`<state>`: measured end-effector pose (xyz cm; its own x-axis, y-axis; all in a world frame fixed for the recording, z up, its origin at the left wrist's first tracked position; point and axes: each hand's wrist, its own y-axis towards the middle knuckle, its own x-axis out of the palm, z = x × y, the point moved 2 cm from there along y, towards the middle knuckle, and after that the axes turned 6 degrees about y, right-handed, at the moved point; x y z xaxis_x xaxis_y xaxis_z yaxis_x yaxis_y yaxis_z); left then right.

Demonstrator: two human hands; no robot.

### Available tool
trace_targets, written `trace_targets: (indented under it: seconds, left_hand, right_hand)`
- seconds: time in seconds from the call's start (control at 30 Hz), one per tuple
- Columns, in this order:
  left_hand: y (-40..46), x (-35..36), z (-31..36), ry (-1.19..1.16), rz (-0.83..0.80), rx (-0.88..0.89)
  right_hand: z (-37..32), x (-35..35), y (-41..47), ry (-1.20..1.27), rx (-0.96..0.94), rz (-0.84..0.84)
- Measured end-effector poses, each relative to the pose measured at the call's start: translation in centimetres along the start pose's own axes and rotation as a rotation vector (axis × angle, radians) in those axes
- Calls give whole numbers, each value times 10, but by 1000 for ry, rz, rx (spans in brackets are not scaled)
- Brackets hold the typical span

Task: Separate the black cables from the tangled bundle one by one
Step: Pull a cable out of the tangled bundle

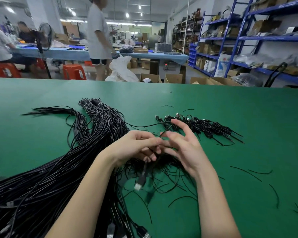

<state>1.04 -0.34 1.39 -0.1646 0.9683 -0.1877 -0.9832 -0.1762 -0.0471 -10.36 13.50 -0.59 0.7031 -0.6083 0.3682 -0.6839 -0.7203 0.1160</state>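
So the big tangled bundle (58,169) of black cables sprawls across the left side of the green table (213,103), running from the near left corner up toward a bunch of tied ends further back. Both hands meet right at the bundle's edge, mid-table. The left hand (134,146) has its fingers curled in and looks to be pinching a single cable (144,125), a thin strand that arcs away over the mat toward the right. A blurry plug end (140,182) dangles just below the hands, probably that same cable's connector, but I can't say for sure. The right hand (181,145) is up beside the left, fingers spread and loose, index and thumb apart. It touches the strand near the left fingertips at most, not really clamped on anything as far as I can tell.

Progress-wise: there's a smaller sorted pile (201,125) of cables with connectors lying just beyond the right hand, so a decent batch is already pulled out. A few loose stray bits (246,172) are scattered on the right. But the bundle on the left is still huge compared with that pile, so I'd guess it's early days, with most of the job left.
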Motion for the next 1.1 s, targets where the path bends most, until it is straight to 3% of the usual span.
trace_targets:
  seconds: [0.1,0.17,0.3,0.37,0.47,0.57,0.63,0.73,0.87,0.97,1.1]
  left_hand:
    - [5,-6,-2,-24,162,50]
    - [6,-5,-3,-17,184,54]
    - [4,-5,-1,83,108,33]
    - [4,-7,0,73,122,43]
    - [5,-14,1,33,253,48]
    - [6,-22,0,-409,363,12]
    - [7,-24,-1,-529,367,33]
    - [9,-13,2,-198,282,116]
    - [8,-2,11,38,270,192]
    - [6,-4,16,55,270,216]
    - [5,0,14,-162,101,195]
  right_hand:
    - [7,-1,-1,-258,83,-67]
    - [11,0,-1,-325,84,-36]
    - [6,-9,2,-819,-277,202]
    - [2,-11,1,-781,-401,198]
    - [4,-8,-2,-630,-377,155]
    - [6,2,1,-455,-370,186]
    - [2,15,3,-292,-408,247]
    - [-3,35,3,-206,-462,132]
    - [1,45,-7,-420,-404,-130]
    - [9,44,-15,-564,-334,-202]
    - [7,46,-21,-565,-306,-248]
